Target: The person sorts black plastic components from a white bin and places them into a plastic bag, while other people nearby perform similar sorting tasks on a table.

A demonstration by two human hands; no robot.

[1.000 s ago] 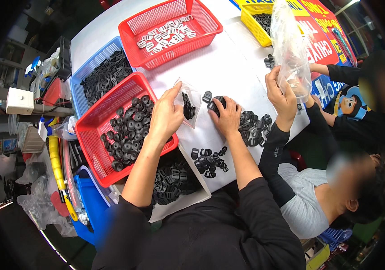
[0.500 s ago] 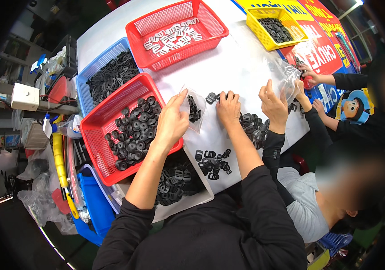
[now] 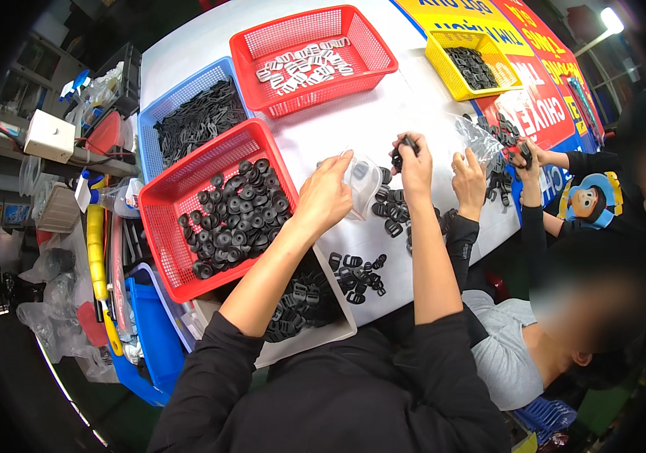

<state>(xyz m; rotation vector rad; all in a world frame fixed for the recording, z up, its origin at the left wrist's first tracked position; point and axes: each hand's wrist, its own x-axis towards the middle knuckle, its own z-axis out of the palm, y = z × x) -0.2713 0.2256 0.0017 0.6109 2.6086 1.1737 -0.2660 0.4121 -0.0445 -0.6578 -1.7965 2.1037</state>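
From the head view, leaves bare white table [image 3: 413,90] free beyond both hands, as far as the farther red basket [image 3: 330,97]. Crowds the left with the nearer red basket [image 3: 161,208], tight against the blue basket [image 3: 149,124] and partly behind the left forearm. Has the white bin [image 3: 347,331] at the table's near edge. Leaves little room rightward, with a co-worker's hand [image 3: 468,185] just beside the right hand [image 3: 417,170].

Grips a clear bag [image 3: 365,187] in the left hand [image 3: 328,192], between the nearer red basket and the right hand. Clamps black pieces [image 3: 410,143] in the right hand, near the bag; cannot tell how many.

Counts four baskets: two red, one blue, one yellow [image 3: 485,93]. Counts one white bin, and two loose buckle heaps nearest the hands: the near heap [image 3: 359,279] and the far heap [image 3: 393,226]. Cannot count the overlapping black discs [image 3: 236,208] or white buckles [image 3: 308,68].
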